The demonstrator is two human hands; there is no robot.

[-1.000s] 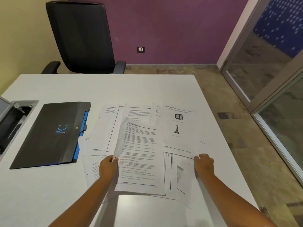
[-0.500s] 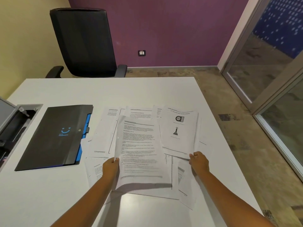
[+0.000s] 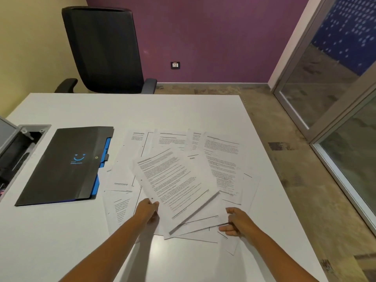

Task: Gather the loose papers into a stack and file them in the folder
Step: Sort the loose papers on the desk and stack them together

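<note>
A: Where are the loose papers (image 3: pixel 221 159)?

B: Fanned out over the middle of the white surface (image 3: pixel 142 110), overlapping one another at different angles. A small bundle of printed sheets (image 3: pixel 175 190) sits on top of the spread, tilted so its top edge leans left, and its right edge is raised enough to throw a dark shadow on the pages beneath.

A: Who has hold of that bundle?

B: The left hand (image 3: pixel 147 209). Its fingers are closed on the lower left corner, thumb on top near a punched hole.

A: And the right hand (image 3: pixel 237 221)?

B: It is at the near right of the spread, fingers curled and pinching the bottom edges of the sheets that lie lowest there. Those sheets poke out past it toward the near edge of the surface.

A: The folder (image 3: pixel 63 165)?

B: Left of the papers, flat and shut, black with a blue smile mark on the cover. Blue tabs stick out along its right side, and the nearest pages touch or slip just under that edge.

A: Anything else around?

B: A grey open tray or box (image 3: pixel 24 147) at the far left edge, partly cut off. Behind the surface stands a black office chair (image 3: pixel 105 49) against a purple wall (image 3: pixel 213 37), with a glass door (image 3: pixel 335 78) to the right.
</note>
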